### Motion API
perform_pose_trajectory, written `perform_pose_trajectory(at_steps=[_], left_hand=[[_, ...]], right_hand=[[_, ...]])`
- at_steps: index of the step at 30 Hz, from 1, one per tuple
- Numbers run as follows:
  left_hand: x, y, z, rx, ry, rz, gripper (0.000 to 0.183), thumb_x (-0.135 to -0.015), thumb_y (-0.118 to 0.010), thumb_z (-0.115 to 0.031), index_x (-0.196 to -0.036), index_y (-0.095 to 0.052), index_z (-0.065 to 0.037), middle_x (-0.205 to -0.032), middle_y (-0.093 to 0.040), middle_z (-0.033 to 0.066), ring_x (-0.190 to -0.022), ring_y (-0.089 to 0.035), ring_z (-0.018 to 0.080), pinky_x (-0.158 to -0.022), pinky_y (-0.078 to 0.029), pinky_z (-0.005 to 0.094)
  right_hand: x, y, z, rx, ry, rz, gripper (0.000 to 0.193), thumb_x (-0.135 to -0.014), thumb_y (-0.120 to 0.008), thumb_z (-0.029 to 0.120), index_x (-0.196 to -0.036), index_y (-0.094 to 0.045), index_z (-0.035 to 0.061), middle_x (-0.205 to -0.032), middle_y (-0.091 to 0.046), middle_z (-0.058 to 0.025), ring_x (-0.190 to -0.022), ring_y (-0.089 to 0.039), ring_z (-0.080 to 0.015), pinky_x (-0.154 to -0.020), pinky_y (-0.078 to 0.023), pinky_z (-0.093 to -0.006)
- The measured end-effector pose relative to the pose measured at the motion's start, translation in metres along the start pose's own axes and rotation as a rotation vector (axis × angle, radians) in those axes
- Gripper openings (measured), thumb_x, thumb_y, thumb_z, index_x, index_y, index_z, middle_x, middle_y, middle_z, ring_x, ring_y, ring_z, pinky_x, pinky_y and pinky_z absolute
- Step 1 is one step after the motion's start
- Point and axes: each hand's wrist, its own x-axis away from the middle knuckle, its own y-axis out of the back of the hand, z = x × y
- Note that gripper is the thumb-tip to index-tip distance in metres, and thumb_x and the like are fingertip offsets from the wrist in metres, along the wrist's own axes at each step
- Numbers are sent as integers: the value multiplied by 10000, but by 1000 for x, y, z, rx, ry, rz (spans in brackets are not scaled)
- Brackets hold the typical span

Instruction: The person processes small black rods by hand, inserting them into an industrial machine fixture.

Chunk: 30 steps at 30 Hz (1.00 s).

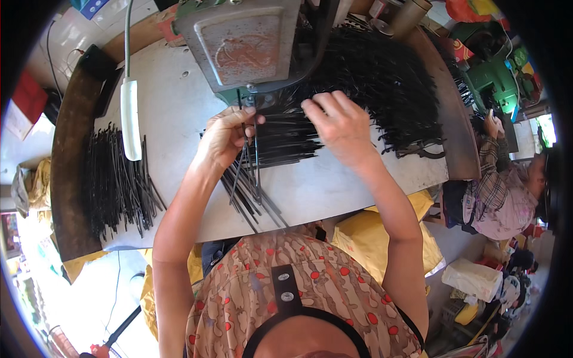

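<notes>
My left hand (225, 136) is closed, thumb and fingers pinching thin black strips (258, 161) just below the head of a grey-and-green machine (245, 51). The strips hang down from the fingers toward the table's front edge. To the right, my right hand (343, 124) is raised with its fingers curled together; whether anything is between the fingertips I cannot make out. A row of black strips (289, 140) lies flat on the table between my hands. Beyond my right hand spreads a large heap of black strips (394, 83).
At the left of the pale table (173, 101) lies another bundle of black strips (116, 185). Above it hangs a white lamp (130, 119) on a flexible neck. A raised brown rim (74, 155) borders the table. Another person (504, 194) sits at a green machine (492, 83) on the right.
</notes>
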Motion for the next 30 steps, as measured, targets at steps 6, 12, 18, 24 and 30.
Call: perform_pose_trajectory(at_steps=[6,12,18,24,30], left_hand=[[10,-9,-4,-254,-104,-92,35,-755,-586,-53,-747,-577,-19,-638,-596,75,-434,-438,58,-354,-284,166],[14,-4,-6,-318,-169,-140,205,-719,-604,-44,-920,-586,-5,-618,-590,70,-433,-458,50,-351,-275,168],[12,-4,-10,-295,-149,-77,406,-705,-588,-14,-1106,-527,8,-622,-595,82,-423,-466,56,-349,-286,170],[11,-2,-9,-232,-124,-29,444,-714,-568,-17,-1152,-497,-3,-649,-581,90,-454,-464,64,-387,-306,169],[13,-3,-9,-169,-145,-32,452,-711,-577,13,-1154,-484,23,-630,-592,102,-427,-477,71,-351,-320,171]], right_hand=[[-19,-40,17,-511,-231,91,169,-776,-605,166,-842,-606,11,-586,-530,-33,-502,-520,-170,-513,-447,-273],[-37,-52,23,-1567,-913,400,224,-801,-576,168,-851,-597,-49,-594,-500,-11,-521,-446,-61,-440,-338,-206],[-40,-46,27,-1617,-929,360,239,-826,-564,181,-882,-591,-50,-585,-452,24,-467,-352,-15,-378,-241,-160],[-40,-45,29,-1639,-923,368,239,-825,-564,174,-885,-586,-56,-581,-444,25,-467,-354,-17,-378,-240,-157],[-39,-46,29,-1632,-932,348,233,-830,-558,167,-887,-587,-57,-578,-443,27,-463,-345,-14,-377,-238,-157]])
